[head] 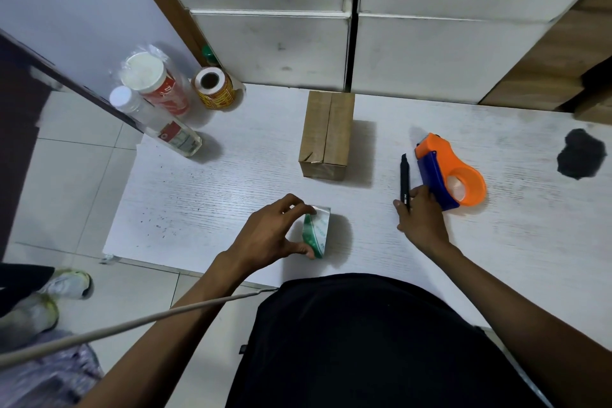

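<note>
Left grip: the left grip (268,232) grasps a green-and-white packet (316,232), thumb on its near edge and fingers curled over its far edge.
Packet: stands on the tabletop (215,192) near the front edge, in front of the cardboard box (326,132).
Right grip: the right grip (420,219) pinches the near end of a black marker (404,175).
Marker: lies on the tabletop, just beside the orange-and-blue tape dispenser (463,169).
Cardboard box: closed, mid-tabletop, apart from both grips.
Far left corner: a label roll (215,88), a red-and-white canister (155,83) and a clear bottle (159,119).
</note>
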A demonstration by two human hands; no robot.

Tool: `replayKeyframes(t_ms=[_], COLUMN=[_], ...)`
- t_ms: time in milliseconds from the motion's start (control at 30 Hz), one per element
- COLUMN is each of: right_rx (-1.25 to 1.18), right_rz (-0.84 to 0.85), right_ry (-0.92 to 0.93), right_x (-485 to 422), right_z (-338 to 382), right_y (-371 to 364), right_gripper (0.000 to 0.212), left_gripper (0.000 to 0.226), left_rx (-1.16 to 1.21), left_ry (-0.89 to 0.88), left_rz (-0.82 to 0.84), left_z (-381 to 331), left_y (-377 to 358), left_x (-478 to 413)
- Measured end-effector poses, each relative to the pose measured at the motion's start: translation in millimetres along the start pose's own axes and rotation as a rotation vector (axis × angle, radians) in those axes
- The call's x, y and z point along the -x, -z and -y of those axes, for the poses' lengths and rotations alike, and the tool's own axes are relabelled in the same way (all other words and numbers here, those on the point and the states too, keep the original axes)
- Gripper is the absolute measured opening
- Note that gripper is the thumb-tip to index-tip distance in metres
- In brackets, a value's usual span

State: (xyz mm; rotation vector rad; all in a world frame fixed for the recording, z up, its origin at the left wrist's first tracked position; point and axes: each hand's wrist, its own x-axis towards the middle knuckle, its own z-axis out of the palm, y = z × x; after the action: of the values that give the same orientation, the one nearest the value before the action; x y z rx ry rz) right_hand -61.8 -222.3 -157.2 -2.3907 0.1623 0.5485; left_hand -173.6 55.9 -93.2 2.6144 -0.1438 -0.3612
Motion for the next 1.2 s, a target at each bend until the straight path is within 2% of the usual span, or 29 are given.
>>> replayKeyframes(t_ms=[133,200,267,433,600,667,767,867,967,1133,1200], right_rx=[0.118,0.08,0.013,-0.062,-0.197,-0.205,-0.294,-0.359,-0.356,-0.375,-0.4], right_rz=[-0.182,-0.176,-0.058,0.282,0.795,0.824,0.751,0.779,0.733,0.575,0.518], right_ry=[0.124,0.191,0.22,0.172,0.142,0.194,0.166,0.123,0.161,0.332,0.369], right_x=[10,17,25,44,60,64,64,65,65,66,69], right_z=[4,12,24,50,69,69,67,66,67,78,86], right_y=[2,6,10,2,-4,-13,-23,-25,-23,-8,2], right_gripper=[0.029,0.022,0.017,0.023,0.03,0.031,0.029,0.027,0.014,0.014,0.01], left_gripper=[0.074,0.075,0.075,0.084,0.132,0.135,0.116,0.11,0.11,0.1,0.084], left_rx=[-0.008,-0.015,-0.011,0.027,0.101,0.061,0.056,0.11,0.167,0.052,-0.016], left_ry=[-0.004,-0.001,-0.003,0.014,0.093,0.091,0.109,0.12,0.104,0.07,-0.006], left_rz=[0.012,0.013,0.012,0.017,0.183,0.29,0.339,0.248,0.101,-0.27,-0.436], left_z=[-1,-1,-1,-6,-10,-9,-11,-12,-17,-37,-45], left_y=[-1,-2,-2,-2,0,0,-1,-2,-4,4,10], left_x=[1,2,3,3,-5,-12,-20,-21,-15,-3,-2])
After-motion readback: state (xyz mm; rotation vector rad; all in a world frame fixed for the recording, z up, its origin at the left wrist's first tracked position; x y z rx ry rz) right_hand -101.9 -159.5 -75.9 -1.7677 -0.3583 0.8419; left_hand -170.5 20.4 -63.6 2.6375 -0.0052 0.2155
